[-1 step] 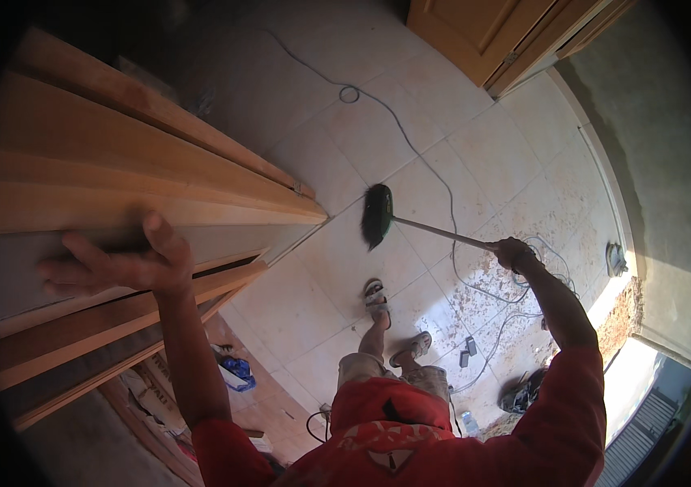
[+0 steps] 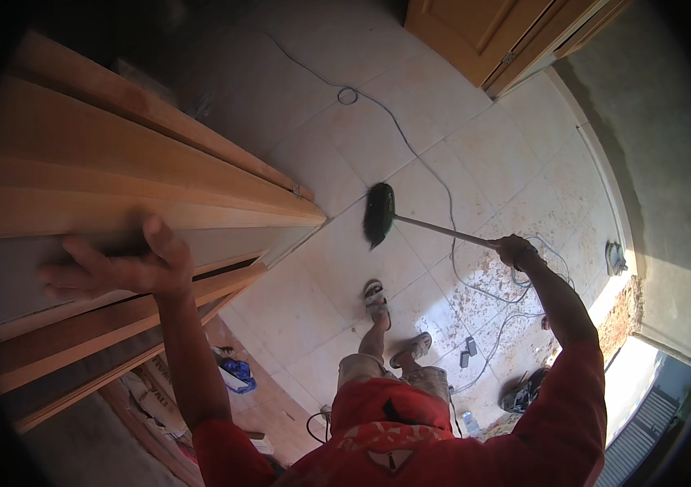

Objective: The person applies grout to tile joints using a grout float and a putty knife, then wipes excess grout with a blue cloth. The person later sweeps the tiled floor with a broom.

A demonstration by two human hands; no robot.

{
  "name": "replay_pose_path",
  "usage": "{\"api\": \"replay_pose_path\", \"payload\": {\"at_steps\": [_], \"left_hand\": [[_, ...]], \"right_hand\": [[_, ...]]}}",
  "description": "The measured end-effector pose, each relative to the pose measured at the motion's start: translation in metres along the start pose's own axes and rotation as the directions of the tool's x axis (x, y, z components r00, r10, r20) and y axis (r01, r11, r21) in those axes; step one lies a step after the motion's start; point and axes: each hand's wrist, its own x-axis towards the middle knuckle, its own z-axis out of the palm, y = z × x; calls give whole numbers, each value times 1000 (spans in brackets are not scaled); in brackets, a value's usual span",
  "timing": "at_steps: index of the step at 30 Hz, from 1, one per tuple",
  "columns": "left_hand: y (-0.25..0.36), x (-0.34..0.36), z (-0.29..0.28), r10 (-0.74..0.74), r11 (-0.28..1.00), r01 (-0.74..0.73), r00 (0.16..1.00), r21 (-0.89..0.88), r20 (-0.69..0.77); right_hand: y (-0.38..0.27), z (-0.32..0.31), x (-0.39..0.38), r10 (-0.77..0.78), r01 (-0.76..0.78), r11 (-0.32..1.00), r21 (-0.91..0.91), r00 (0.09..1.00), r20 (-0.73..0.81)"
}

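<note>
My right hand [image 2: 514, 252] is wrapped round the end of a broom's pale handle [image 2: 444, 231]. The broom head [image 2: 379, 216], dark green with black bristles, is down on the tiled floor ahead of my feet, its bristles to the left. On the other side, my left hand [image 2: 122, 269] is raised with fingers spread and holds nothing. It is nearest to the grey wall strip [image 2: 12, 252] between the wooden door frames; whether it touches that surface I cannot tell.
A grey cable [image 2: 447, 183] snakes across the floor tiles [image 2: 325, 300], past the broom handle. Dirt is scattered at the right around a cable coil. Two small dark blocks [image 2: 467, 352] and a black bag [image 2: 522, 391] lie nearby. A wooden door [image 2: 475, 32] stands at the far side.
</note>
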Motion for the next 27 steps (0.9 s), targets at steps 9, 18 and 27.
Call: {"api": "replay_pose_path", "payload": {"at_steps": [9,18,27], "left_hand": [[-4,-10,3,-47,999,47,999,22,-1],[-4,-9,2,-51,998,50,998,-32,-40],[-8,-12,2,-51,997,47,997,-60,-55]], "right_hand": [[37,1,16,93,-97,989,115,995,44],[-32,247,-184,311,-385,821,421,921,235],[-7,211,-371,186,-208,785,584,978,98]]}}
